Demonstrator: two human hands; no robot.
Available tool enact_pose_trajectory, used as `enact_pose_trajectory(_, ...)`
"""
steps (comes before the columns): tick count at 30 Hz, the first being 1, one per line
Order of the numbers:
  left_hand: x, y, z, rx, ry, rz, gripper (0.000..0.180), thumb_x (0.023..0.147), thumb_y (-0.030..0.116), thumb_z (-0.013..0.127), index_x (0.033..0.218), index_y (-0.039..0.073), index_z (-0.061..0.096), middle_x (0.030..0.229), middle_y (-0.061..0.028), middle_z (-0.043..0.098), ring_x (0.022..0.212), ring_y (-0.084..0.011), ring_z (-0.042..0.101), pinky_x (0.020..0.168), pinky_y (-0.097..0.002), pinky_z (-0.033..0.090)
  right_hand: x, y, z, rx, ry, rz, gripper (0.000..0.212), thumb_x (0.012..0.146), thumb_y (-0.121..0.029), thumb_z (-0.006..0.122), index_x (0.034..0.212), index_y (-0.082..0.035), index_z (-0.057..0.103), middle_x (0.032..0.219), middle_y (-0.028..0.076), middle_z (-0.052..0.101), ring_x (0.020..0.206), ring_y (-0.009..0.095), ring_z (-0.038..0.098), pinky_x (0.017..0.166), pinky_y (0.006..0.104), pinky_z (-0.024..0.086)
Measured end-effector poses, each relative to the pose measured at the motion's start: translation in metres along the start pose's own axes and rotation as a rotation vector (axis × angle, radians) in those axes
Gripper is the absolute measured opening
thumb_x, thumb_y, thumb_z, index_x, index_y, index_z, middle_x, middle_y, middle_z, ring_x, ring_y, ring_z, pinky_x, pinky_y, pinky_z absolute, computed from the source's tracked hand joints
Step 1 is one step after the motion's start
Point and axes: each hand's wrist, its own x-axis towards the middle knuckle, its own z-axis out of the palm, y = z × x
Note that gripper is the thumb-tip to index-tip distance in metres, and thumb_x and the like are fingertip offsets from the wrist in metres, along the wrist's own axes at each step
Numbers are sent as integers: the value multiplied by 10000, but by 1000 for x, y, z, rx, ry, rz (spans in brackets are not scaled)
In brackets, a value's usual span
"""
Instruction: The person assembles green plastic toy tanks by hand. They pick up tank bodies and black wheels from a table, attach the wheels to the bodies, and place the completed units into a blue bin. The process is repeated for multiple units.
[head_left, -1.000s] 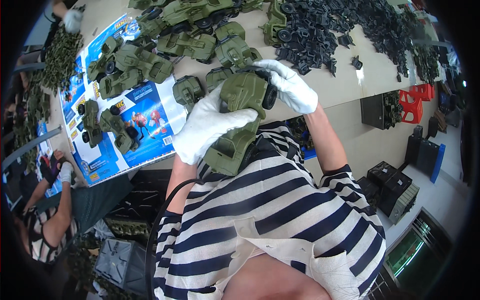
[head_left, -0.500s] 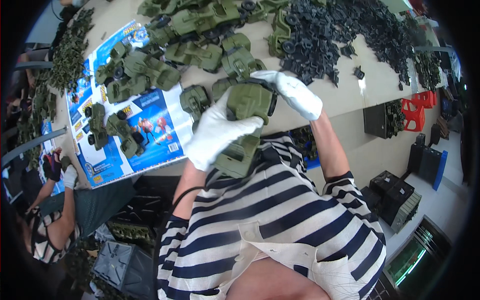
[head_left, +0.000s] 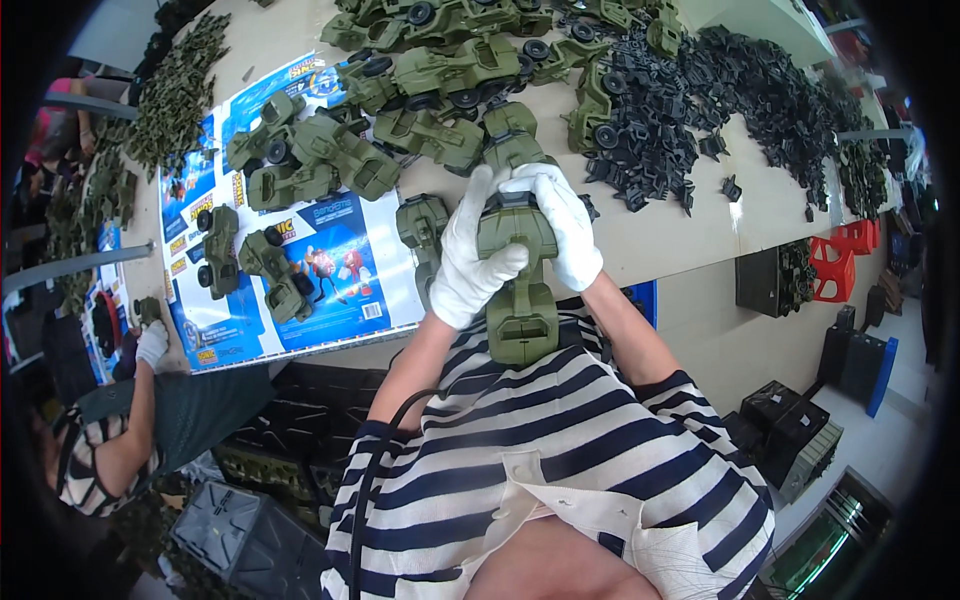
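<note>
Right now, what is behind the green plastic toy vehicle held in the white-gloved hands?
Beyond the held vehicle is another green plastic vehicle, partly covered by gloved fingers; navy-striped white fabric shows behind the near end. Whatever the vehicle covers is hidden.

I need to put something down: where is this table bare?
Right of the right hand, between the black parts and the table's front edge. A nearly bare patch lies far left, between the small green parts, blue sheet and green cars. Beyond that hand, cars crowd the table.
</note>
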Motion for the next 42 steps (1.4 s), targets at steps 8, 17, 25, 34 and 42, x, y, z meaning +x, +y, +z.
enact_pose_trajectory(8,-8,-8,-4,205,173,78,515,889,395,671,1204,2,565,1142,-182,614,1037,-348,620,920,-414,484,-14,-3,23,-332,72,-195,416,814,11,593,1228,-19,573,1187,183,630,1153,343,586,1003,398,448)
enact_pose_trajectory(17,-10,-13,-15,310,261,-1,313,928,243,586,1118,-5,594,1015,-206,639,919,-399,637,828,-445,505,2,18,36,-318,90,-173,194,907,-41,563,1082,-5,636,1046,166,675,964,301,660,880,368,500)
enact_pose_trajectory(25,-26,-20,-178,1436,871,-288,625,831,323,749,1245,-83,517,1205,-257,594,1122,-391,558,993,-465,422,39,42,43,-833,176,-463,297,852,-47,702,1143,-45,637,1107,167,667,1054,360,632,928,429,503)
enact_pose_trajectory(34,-89,-47,-280,341,466,-1039,751,653,397,918,1228,7,633,1093,-98,696,925,-187,653,839,-341,510,7,27,-30,-901,433,-373,266,874,-5,677,1137,-41,669,1106,144,692,1018,291,662,917,374,515)
enact_pose_trajectory(42,-89,-73,-273,369,450,-853,799,847,341,787,1472,22,406,1327,-100,584,1143,-195,581,978,-299,452,-46,95,-144,-911,317,528,308,878,-274,659,1132,-106,703,1059,173,711,982,327,685,882,381,535)
